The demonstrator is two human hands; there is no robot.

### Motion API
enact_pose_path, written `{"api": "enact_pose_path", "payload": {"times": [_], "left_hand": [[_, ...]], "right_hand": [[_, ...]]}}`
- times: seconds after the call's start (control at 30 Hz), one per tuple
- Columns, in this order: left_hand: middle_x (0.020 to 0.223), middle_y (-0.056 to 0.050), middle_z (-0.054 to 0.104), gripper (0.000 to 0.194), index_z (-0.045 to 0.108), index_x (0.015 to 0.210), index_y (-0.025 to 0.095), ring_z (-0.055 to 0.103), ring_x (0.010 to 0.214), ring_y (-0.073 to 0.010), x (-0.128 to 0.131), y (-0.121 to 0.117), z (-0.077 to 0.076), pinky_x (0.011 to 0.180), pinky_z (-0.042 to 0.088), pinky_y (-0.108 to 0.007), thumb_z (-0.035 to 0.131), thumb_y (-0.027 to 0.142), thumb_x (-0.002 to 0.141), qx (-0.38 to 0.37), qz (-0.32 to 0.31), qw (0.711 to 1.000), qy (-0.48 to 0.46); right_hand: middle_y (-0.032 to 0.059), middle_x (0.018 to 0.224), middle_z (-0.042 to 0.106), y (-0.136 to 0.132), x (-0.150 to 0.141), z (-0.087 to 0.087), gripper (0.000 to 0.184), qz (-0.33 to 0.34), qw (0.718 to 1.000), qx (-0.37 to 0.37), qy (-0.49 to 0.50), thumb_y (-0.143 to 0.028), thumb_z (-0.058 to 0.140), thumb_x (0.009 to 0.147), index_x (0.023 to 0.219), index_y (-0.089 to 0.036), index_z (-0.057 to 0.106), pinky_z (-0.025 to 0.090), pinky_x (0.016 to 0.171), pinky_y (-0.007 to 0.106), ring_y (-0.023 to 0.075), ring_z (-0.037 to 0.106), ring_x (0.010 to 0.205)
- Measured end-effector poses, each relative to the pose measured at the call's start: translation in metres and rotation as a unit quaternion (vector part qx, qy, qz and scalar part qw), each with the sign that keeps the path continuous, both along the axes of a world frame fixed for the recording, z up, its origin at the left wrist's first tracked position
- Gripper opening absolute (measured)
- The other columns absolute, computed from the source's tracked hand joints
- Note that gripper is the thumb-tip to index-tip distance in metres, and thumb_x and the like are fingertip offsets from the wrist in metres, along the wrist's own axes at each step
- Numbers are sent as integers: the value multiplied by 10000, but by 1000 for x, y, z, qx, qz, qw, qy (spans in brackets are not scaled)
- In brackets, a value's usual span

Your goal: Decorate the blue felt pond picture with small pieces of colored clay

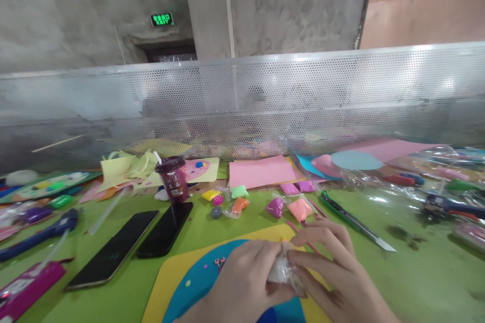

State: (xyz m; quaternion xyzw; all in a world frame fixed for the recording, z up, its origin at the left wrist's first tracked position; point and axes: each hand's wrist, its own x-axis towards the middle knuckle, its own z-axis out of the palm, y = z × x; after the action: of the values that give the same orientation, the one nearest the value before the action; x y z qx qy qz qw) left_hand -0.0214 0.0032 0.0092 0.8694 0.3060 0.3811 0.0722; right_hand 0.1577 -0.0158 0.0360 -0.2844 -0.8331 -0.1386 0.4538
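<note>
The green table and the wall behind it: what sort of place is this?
Probably a craft workroom in a plainly finished building. The table holds sheets of coloured paper and a green craft knife, while a lit exit sign on the bare grey wall suggests a shared building.

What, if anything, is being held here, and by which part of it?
A small whitish plastic packet: the left hand holds its left side, the right hand its right side.

green tabletop [424, 282] under 2 black phones [164, 232], a maroon cup [174, 184], a cutter [353, 218] and a yellow sheet [165, 275]
</note>
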Motion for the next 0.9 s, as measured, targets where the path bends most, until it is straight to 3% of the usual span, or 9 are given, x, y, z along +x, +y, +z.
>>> {"api": "enact_pose_path", "payload": {"times": [0.13, 0.23, 0.43, 0.6, 0.77, 0.9], "left_hand": [[832, -40, 668, 342, 570, 966, 198, 626, 743, -214, -2, -1, 0, 655, 487, -283, 624, 461, 755, -129, 29, 991, -24], [900, -54, 657, 315, 556, 1024, 196, 620, 836, -230, -3, -2, 2, 728, 491, -313, 616, 366, 766, -191, 52, 979, -48], [1099, -100, 604, 457, 448, 1185, 167, 571, 1002, -248, -1, -1, 3, 846, 463, -362, 574, 278, 759, -147, 34, 988, -29], [1116, -93, 604, 458, 440, 1174, 178, 564, 1022, -233, -2, -2, 1, 878, 446, -354, 566, 240, 739, -104, 33, 994, -22], [1111, -101, 602, 433, 459, 1152, 165, 563, 1016, -240, -3, -4, 4, 871, 444, -346, 558, 237, 736, -131, 38, 990, -24], [1042, -80, 616, 432, 466, 1160, 183, 580, 948, -235, -2, -3, 8, 820, 456, -341, 553, 250, 742, -172, 63, 982, -40]], "right_hand": [[39, 859, 574, 2, 6, 8, 111, -31, 993, -36, 104, -148, 497, 845, 839, -236, 566, 492, 699, 319, 196, 561, 840], [39, 917, 572, 5, 10, 10, 71, -34, 988, -72, 130, -204, 513, 864, 867, -237, 575, 501, 725, 292, 189, 572, 892], [58, 948, 563, 1, 5, 5, 173, 44, 997, -62, 22, -127, 525, 835, 951, -227, 606, 508, 745, 275, 182, 550, 913], [62, 980, 552, -2, 6, 6, 296, 64, 994, -78, 35, -43, 470, 829, 1053, -209, 568, 493, 761, 187, 140, 560, 916], [20, 995, 566, -3, 7, -1, 364, 79, 989, -121, 41, -72, 442, 875, 1177, -267, 497, 480, 731, 106, 91, 587, 862], [-14, 952, 604, -2, 8, -11, 438, 51, 981, -176, 68, -73, 389, 902, 1281, -294, 374, 457, 782, 104, 63, 603, 807]]}}
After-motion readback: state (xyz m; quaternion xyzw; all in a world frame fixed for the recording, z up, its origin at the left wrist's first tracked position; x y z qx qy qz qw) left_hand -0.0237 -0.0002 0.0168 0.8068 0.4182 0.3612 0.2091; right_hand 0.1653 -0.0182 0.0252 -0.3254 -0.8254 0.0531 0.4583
